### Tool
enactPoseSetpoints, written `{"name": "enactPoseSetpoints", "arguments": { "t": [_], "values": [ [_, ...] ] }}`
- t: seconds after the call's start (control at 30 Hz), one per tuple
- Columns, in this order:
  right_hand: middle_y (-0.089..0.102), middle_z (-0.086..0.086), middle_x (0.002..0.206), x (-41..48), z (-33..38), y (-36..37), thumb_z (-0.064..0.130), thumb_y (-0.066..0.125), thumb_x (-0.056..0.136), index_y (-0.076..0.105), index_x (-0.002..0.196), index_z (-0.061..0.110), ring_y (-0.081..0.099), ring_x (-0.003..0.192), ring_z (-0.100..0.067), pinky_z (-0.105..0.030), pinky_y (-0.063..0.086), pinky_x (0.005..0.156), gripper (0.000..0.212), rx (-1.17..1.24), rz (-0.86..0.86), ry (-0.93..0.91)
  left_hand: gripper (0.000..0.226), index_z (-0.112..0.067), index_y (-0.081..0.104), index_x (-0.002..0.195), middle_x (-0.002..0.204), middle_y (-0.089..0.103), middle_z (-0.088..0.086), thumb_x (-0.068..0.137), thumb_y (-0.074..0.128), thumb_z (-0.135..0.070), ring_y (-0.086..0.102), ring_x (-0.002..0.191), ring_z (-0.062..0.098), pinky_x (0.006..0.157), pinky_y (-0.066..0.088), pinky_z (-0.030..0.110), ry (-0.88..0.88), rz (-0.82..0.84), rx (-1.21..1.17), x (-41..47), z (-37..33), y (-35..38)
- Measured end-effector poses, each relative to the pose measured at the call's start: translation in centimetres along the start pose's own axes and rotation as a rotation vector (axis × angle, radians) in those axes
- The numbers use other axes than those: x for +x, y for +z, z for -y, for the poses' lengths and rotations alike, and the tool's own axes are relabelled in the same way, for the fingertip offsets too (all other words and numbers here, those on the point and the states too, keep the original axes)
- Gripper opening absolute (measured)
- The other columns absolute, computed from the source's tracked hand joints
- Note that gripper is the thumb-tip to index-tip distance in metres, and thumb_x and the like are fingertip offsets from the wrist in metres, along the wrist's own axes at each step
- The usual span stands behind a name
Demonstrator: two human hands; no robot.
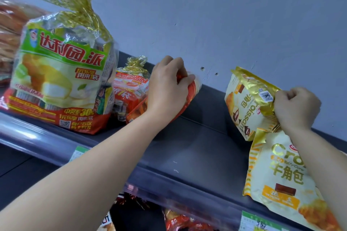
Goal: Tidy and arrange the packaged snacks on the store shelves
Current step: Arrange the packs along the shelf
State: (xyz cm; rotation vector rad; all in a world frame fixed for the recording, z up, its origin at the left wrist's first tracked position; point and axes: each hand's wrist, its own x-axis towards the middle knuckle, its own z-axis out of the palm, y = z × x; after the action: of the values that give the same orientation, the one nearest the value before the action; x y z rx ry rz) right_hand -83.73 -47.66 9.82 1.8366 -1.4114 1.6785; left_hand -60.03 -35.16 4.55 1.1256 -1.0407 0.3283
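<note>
My left hand (168, 88) grips an orange-red snack bag (189, 95) that lies on the dark top shelf (197, 148), fingers curled over its upper edge. My right hand (296, 108) pinches the gold top of an upside-down croissant bag (247, 103) near the wall. A second cream and gold croissant bag (277, 172) hangs below that hand, over the shelf's front edge. A large green and yellow pie bag (60, 82) with a gold tied top stands at the left. A smaller red pie bag (129, 90) sits behind it, beside my left hand.
A grey-blue wall (225, 24) backs the shelf. Wrapped bread (9, 39) shows at the far left. Price tags (261, 221) line the shelf's front rail. Red snack packs (180, 221) sit on the shelf below. Bare shelf lies between my two hands.
</note>
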Motion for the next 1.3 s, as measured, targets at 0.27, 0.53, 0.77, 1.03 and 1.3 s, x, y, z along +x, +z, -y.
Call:
{"name": "enactPoseSetpoints", "arguments": {
  "t": [0.27, 0.53, 0.77, 1.03, 1.3],
  "values": [
    [0.044, -0.015, 0.066, 0.3, -0.5, 0.5, 0.014, 0.045, 0.077, 0.043, 0.062, -0.002, 0.038, 0.065, -0.029, -0.031, 0.025, 0.058, 0.022, 0.109, -0.039, -0.086, 0.024, -0.009, 0.049, 0.070, 0.076, 0.042, -0.009, 0.082, 0.070, -0.012, 0.047, 0.081, 0.022, 0.067, 0.032, 0.023, 0.081, -0.078, 0.007, -0.8, -0.4, -0.3],
    [0.045, -0.004, 0.061, 0.0, 1.3, 1.5, 0.015, 0.061, 0.076, 0.039, 0.050, 0.007, 0.043, 0.058, -0.025, -0.033, 0.034, 0.054, 0.035, -0.019, 0.531, -0.451, 0.017, -0.008, 0.054, 0.072, 0.080, 0.053, 0.006, 0.073, 0.071, -0.005, 0.048, 0.075, 0.028, 0.060, 0.044, 0.042, 0.459, 0.161, 0.254, -4.4, -1.7, 2.1],
    [0.034, 0.004, 0.046, 0.0, 2.1, 1.4, 0.012, 0.068, 0.070, 0.035, 0.047, 0.017, 0.038, 0.051, -0.017, -0.031, 0.031, 0.054, 0.041, 0.005, 1.120, -0.366, 0.031, -0.013, 0.065, 0.088, 0.091, 0.056, 0.003, 0.080, 0.069, -0.043, 0.053, 0.091, 0.027, 0.081, 0.044, 0.043, 0.424, 0.671, 0.514, -6.9, -1.1, 1.5],
    [0.068, 0.000, 0.079, -1.1, 10.7, 0.1, 0.039, 0.070, 0.082, 0.068, 0.083, 0.017, 0.065, 0.069, -0.013, -0.027, 0.056, 0.061, 0.021, 0.054, 1.296, -0.515, 0.052, -0.025, 0.058, 0.121, 0.150, 0.030, 0.011, 0.073, 0.075, -0.030, 0.018, 0.142, 0.027, 0.111, 0.006, 0.052, 0.330, 0.013, 1.020, -0.7, 0.1, -9.3],
    [0.045, 0.002, 0.145, -9.7, 21.9, 5.8, 0.044, 0.064, 0.085, 0.043, 0.142, 0.020, 0.047, 0.128, -0.017, -0.025, 0.036, 0.102, 0.064, 0.105, 1.272, -0.719, 0.097, -0.040, 0.022, 0.145, 0.159, -0.004, 0.008, 0.066, 0.072, -0.066, 0.000, 0.146, 0.036, 0.111, 0.023, 0.062, -0.110, 0.216, 1.008, 3.2, 3.9, -17.4]
  ]
}}
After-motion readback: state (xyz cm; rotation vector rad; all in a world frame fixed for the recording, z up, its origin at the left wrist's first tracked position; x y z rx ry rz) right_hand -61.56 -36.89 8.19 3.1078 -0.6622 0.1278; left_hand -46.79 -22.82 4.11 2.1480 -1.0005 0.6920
